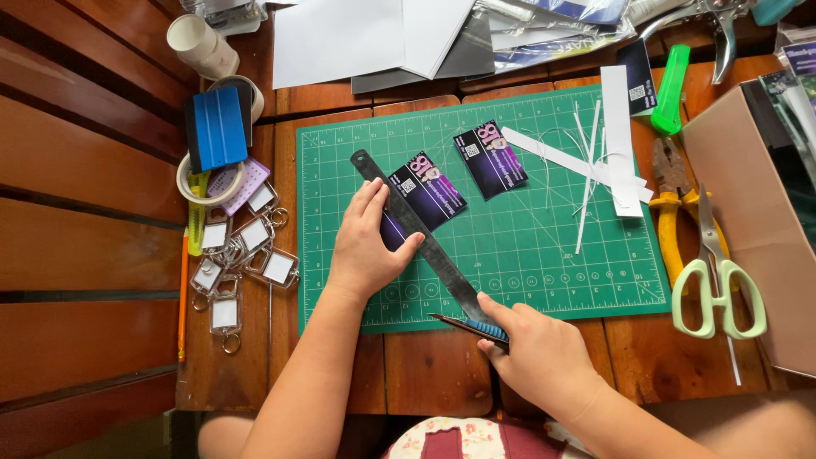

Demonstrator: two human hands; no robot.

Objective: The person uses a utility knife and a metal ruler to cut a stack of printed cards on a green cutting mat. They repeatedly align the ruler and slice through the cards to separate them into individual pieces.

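Observation:
My left hand (367, 240) presses flat on a dark metal ruler (399, 207) that lies diagonally across a dark printed card (429, 195) on the green cutting mat (527, 246). At the ruler's near end, by the mat's front edge, my right hand (537, 353) grips a blue-handled craft knife (476, 327) with its blade against the ruler. A second dark printed card (491, 158) lies just beyond, free of both hands. White paper strips (619, 140) and thin offcuts (586, 183) lie on the mat's right part.
Several clear keychain frames (242, 255), tape rolls (208, 183) and a blue squeegee (218, 127) crowd the left. Yellow-handled pliers (671, 200), pale green scissors (714, 272), a green cutter (670, 89) and a brown box (756, 212) stand right. Papers (365, 38) pile up behind.

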